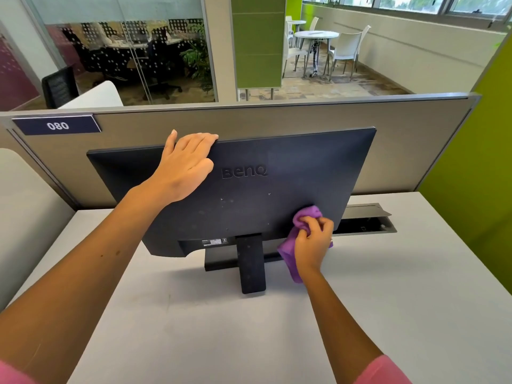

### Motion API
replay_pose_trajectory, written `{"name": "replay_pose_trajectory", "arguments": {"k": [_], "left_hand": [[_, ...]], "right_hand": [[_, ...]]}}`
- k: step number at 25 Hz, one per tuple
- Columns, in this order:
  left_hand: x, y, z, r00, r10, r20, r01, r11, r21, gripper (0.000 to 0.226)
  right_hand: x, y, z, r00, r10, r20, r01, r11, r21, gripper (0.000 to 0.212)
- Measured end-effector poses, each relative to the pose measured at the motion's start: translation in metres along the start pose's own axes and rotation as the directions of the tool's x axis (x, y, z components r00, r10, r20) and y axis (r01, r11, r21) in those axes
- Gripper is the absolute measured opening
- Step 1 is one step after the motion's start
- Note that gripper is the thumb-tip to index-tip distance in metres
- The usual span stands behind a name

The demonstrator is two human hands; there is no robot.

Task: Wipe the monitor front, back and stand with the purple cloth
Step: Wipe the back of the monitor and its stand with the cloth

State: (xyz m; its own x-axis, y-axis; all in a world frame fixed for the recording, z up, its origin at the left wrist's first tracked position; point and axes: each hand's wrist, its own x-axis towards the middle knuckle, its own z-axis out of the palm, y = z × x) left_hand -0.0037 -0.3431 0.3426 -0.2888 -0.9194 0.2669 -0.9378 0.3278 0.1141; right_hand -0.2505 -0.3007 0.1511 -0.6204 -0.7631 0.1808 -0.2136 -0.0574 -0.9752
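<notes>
Head view: monitor [291, 173] front (screen) hidden

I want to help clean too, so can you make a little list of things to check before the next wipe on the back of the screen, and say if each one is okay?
1. Left hand holds the monitor steady, fingers over its top edge: ok.
2. Right hand grips the purple cloth bunched up: ok.
3. Cloth touches the back panel, low on the right side: ok.
4. Back panel free of marks: not ok, pale spots show near the middle.
5. Stand wiped: cannot tell; faint specks show on it.
6. Front of the screen clean: cannot tell, it faces away.
</notes>
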Motion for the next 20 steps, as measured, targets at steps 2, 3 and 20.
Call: {"name": "replay_pose_trajectory", "arguments": {"k": [2, 3, 20], "left_hand": [[0.001, 0.0, 0.001, 1.0, -0.001, -0.007, 0.001, 1.0, 0.001, 0.067], [0.001, 0.0, 0.001, 1.0, -0.004, -0.007, 0.004, 1.0, -0.001, 0.066], [-0.018, -0.02, -0.002, 0.988, 0.118, -0.099, -0.122, 0.991, -0.045, 0.061]], "right_hand": [[0.008, -0.018, 0.004, 0.982, -0.179, -0.062, 0.172, 0.981, -0.095, 0.023], [0.011, -0.03, 0.008, 0.97, -0.226, -0.086, 0.218, 0.971, -0.096, 0.025], [-0.048, 0.004, 0.037, 0.966, -0.028, 0.258, 0.053, 0.994, -0.092, 0.008]]}}
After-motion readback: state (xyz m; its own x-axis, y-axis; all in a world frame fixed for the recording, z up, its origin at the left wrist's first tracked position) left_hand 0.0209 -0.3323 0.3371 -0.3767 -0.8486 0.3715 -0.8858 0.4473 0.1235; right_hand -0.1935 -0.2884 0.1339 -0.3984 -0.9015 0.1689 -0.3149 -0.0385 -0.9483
